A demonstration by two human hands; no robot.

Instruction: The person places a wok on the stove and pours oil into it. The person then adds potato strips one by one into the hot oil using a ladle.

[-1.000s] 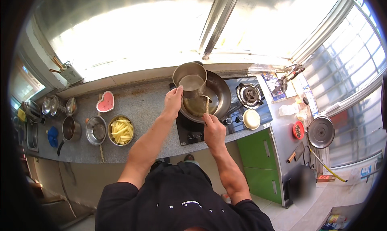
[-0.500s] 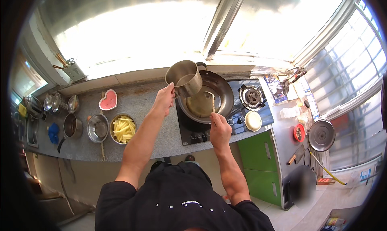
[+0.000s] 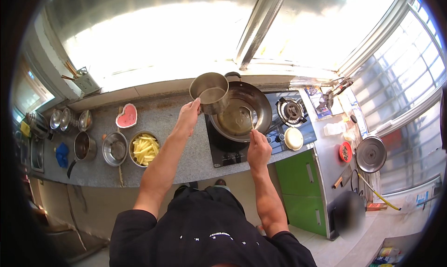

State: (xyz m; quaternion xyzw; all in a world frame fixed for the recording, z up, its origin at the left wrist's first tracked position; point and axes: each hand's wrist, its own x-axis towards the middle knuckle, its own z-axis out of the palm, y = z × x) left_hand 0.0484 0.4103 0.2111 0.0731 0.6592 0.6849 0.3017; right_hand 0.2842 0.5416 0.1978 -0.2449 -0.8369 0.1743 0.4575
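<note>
Grey metal meets dark iron over a lit kitchen counter (image 3: 186, 162), where a person in a black short-sleeved top works with two bare hands. The left hand (image 3: 188, 115) is closed on the near side of a deep metal pot (image 3: 209, 90), its fingers bent in (the exact grip is partly hidden behind the knuckles). The pot is held up over the left edge of a wide, dark wok (image 3: 262, 109), its open mouth toward the camera. The right hand (image 3: 259, 149) is folded tightly round the light-coloured handle of a ladle (image 3: 252, 116), whose curved metal head sits inside the wok, near a yellowish pool of liquid (image 3: 235, 121); whether it touches the bottom cannot be told. The wok occupies the left side of a black glass stove (image 3: 228, 158), with a bare burner (image 3: 291, 111) to its right and a round cream-coloured lid (image 3: 293, 139) just in front of that burner. Left of the stove, a steel bowl (image 3: 132, 159) is heaped with pale yellow strips (image 3: 145, 149), next to a second steel bowl (image 3: 114, 148), a long-handled saucepan (image 3: 84, 147) and a pink heart-shaped dish (image 3: 126, 118). At right, beyond the green cabinet (image 3: 298, 174), a small red bowl (image 3: 345, 152) stands beside a flat round pan (image 3: 371, 154).
</note>
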